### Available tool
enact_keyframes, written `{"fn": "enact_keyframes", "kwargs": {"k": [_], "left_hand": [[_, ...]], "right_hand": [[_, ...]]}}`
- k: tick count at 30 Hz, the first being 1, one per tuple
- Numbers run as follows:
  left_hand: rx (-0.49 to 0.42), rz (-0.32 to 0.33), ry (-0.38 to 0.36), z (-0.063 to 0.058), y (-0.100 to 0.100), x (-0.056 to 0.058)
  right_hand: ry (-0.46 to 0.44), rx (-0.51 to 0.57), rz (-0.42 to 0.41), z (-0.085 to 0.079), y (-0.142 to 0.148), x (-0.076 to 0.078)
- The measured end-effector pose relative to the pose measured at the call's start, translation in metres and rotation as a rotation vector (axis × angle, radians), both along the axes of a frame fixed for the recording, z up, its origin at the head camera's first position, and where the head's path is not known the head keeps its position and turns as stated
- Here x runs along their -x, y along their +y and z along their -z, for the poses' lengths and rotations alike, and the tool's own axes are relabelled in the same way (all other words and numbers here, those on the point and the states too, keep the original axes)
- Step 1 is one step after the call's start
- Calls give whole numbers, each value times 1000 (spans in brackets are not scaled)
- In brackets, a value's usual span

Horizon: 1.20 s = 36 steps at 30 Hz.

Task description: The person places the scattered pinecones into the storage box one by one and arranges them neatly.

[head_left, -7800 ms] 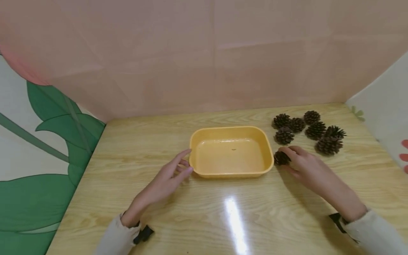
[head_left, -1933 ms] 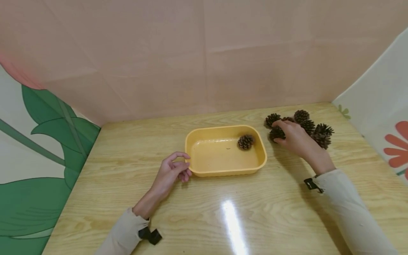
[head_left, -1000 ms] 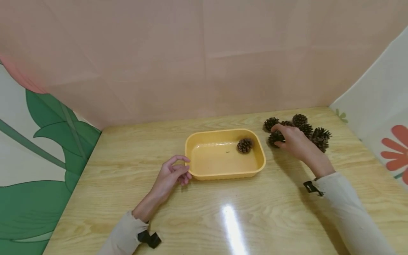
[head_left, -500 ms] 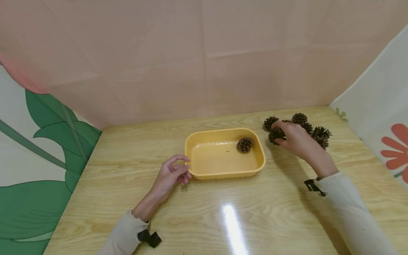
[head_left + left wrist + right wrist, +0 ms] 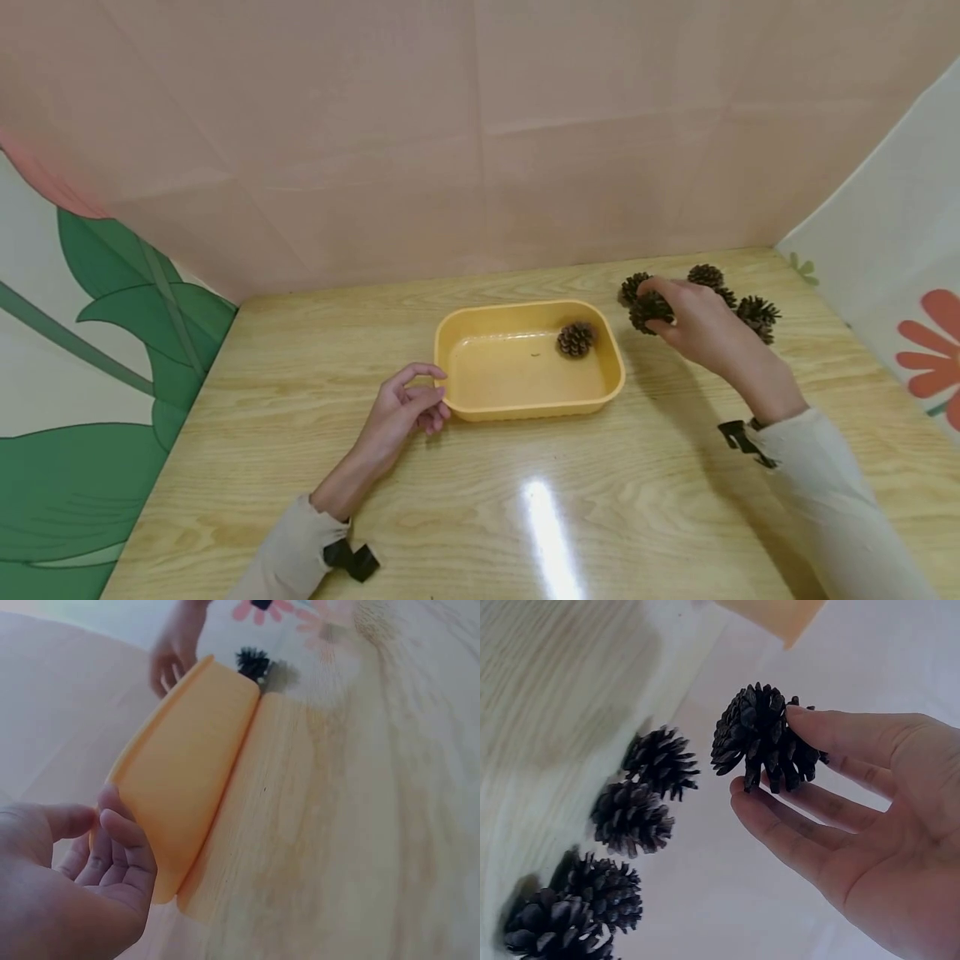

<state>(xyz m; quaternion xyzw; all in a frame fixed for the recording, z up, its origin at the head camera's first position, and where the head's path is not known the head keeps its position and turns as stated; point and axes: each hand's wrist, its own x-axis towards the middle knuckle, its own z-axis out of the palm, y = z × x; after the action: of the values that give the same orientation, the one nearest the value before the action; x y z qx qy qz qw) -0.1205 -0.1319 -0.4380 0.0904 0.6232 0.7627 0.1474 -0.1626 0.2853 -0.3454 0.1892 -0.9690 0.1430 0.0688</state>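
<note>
My right hand (image 5: 705, 323) holds a dark brown pine cone (image 5: 649, 312) between thumb and fingers. In the right wrist view this pine cone (image 5: 751, 739) is off the table, its scales spread. A yellow plastic basin (image 5: 517, 410) stands mid-table, with one pine cone (image 5: 576, 340) inside near its right end. At the basin's left end my left hand (image 5: 397, 414) pinches the rim between thumb and index finger. The left wrist view shows that left hand (image 5: 90, 877) at the rim, its other fingers curled by the basin's outer wall (image 5: 184, 765).
Several more pine cones (image 5: 757, 313) lie at the back right, partly behind my right hand. The wood-grain table (image 5: 315, 333) meets a pinkish backdrop (image 5: 375, 167) behind, and printed panels stand at both sides.
A pine cone has moved from beside the basin into it. My right hand has since gone to the pile, gripped another cone and raised it slightly. The left hand stays at the rim.
</note>
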Motion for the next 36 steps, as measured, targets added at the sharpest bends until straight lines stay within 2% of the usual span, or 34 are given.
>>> {"fn": "enact_keyframes", "kwargs": {"k": [5,12,17,31,36], "left_hand": [[-1,-5,-7,-1,1,0],[14,-7,-4,0,1,0],[14,-2,-7,-1,2,0],[27,-5,2,0,1,0],[15,-10,1,-1,0,0]], "right_hand": [[19,26,-14,-4,-8,-6],[95,67,-45,-7,-20,-12],[132,90,-90,-10,-28,-19],[140,127,-219,1,-52,-26],[111,146,-246,4,-61,-26]]}}
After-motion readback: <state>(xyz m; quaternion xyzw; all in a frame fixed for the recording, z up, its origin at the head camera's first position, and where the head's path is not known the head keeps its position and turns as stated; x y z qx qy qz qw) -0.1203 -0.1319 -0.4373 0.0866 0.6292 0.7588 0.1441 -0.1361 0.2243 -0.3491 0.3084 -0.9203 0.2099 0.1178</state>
